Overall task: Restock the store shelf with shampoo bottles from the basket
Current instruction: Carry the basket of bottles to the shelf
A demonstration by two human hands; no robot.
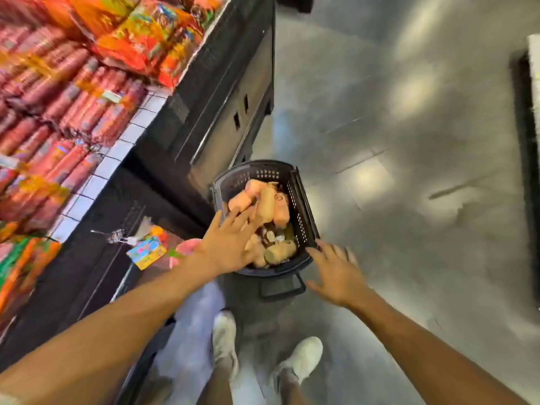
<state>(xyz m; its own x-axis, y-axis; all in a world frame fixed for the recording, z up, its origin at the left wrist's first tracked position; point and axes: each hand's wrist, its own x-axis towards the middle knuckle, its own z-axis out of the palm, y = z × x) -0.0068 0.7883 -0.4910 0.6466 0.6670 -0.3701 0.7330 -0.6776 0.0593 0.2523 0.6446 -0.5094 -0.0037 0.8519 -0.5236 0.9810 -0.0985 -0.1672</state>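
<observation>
The restocking looks barely begun, or at least far from finished: the dark plastic basket (304, 206) stands on the floor just ahead of the person's white shoes (225, 337) and holds a heap of peach, pink and tan shampoo bottles (267, 203), lying jumbled on their sides. No bottle is in either hand. The left hand (230, 241) reaches over the near left part of the basket with its fingers straight and spread above the bottles; whether the fingertips touch one is hard to tell through the blur. The right hand (336, 273) is also released, fingers splayed, just beside the basket's near right corner, and contact with the rim cannot be made out. Everything is left to do – grasping a bottle, lifting it out, finding its place. No shampoo shelf shows in this view. The dark display unit (204, 112) to the left carries red tube-shaped packs (58, 112) and orange bags (140, 39), so it seems the wrong section. A small colourful carton (147, 248) hangs low on that unit close to the left forearm and could be knocked. The basket's handle (282, 286) lies folded down toward the feet. The grey floor (409, 141) stretches away to the right.
</observation>
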